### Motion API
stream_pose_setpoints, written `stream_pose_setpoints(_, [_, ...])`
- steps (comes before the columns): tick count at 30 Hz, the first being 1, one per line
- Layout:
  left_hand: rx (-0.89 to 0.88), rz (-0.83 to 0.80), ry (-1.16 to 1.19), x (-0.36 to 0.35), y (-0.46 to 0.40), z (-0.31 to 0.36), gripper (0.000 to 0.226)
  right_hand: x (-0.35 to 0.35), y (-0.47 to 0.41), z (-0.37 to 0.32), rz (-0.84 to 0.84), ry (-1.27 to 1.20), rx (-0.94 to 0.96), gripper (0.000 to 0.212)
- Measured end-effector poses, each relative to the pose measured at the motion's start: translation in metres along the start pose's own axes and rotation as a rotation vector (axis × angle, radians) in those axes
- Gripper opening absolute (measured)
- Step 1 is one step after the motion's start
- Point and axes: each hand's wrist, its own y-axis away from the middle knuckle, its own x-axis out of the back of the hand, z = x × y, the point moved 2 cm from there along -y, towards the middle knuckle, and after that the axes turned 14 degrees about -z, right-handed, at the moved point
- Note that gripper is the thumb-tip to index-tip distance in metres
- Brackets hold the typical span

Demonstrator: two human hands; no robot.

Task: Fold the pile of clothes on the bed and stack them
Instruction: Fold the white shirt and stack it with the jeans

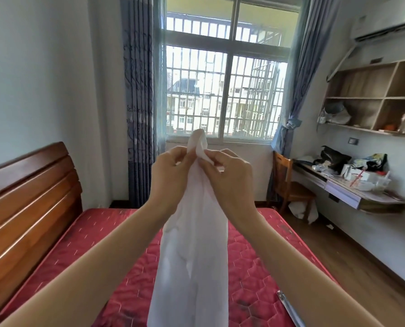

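Presently held aloft: thin white cloth garment (192, 251), bunched into a long hanging column, top end pinched between both hands at chest height, lower end dropping out of view at the bottom edge. Left hand (170, 171): fingers curled, gripping the upper left fold of the fabric. Right hand (229, 175): fingers and thumb nipping the upper right edge, just beside the left, knuckles nearly touching. Garment type: not determinable; no sleeve, collar or leg opening plainly showing.

Below: red quilted mattress (97, 234), bare where visible, with dark wooden headboard (29, 197) along the left. No pile of clothes and no folded stack within view; both possibly lying beneath the camera's lower edge, so count of finished items unknown.

Progress, judged: one garment in hand, unfolded, apparently being searched for an edge or corner before spreading. Folding of this piece not begun. Remaining: opening it out, laying flat on the mattress, folding, stacking, then any further items.
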Motion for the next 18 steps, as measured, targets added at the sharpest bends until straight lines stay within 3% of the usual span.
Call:
stream_pose_setpoints(4, [-0.001, -0.020, 0.048, 0.003, 0.003, 0.000, 0.043, -0.010, 0.005, 0.000, -0.120, -0.017, 0.065, 0.026])
stream_pose_setpoints(8, [0.041, 0.027, 0.006, 0.011, 0.001, -0.011, 0.017, -0.013, 0.007, 0.007, -0.364, -0.168, 0.009, 0.045])
stream_pose_setpoints(10, [0.059, 0.020, -0.026, 0.014, 0.001, -0.017, 0.019, -0.014, 0.009, 0.011, -0.465, -0.192, 0.019, 0.048])
stream_pose_setpoints(13, [0.065, -0.049, -0.027, 0.016, 0.003, -0.024, 0.018, -0.004, 0.003, 0.016, -0.348, -0.169, 0.044, 0.035])
stream_pose_setpoints(15, [0.061, -0.106, -0.026, 0.018, 0.005, -0.026, 0.017, 0.008, -0.010, 0.021, -0.239, -0.076, 0.054, 0.053])
stream_pose_setpoints(18, [0.007, -0.200, -0.139, 0.017, 0.008, -0.022, 0.019, 0.015, -0.033, 0.023, -0.472, 0.007, 0.040, 0.091])
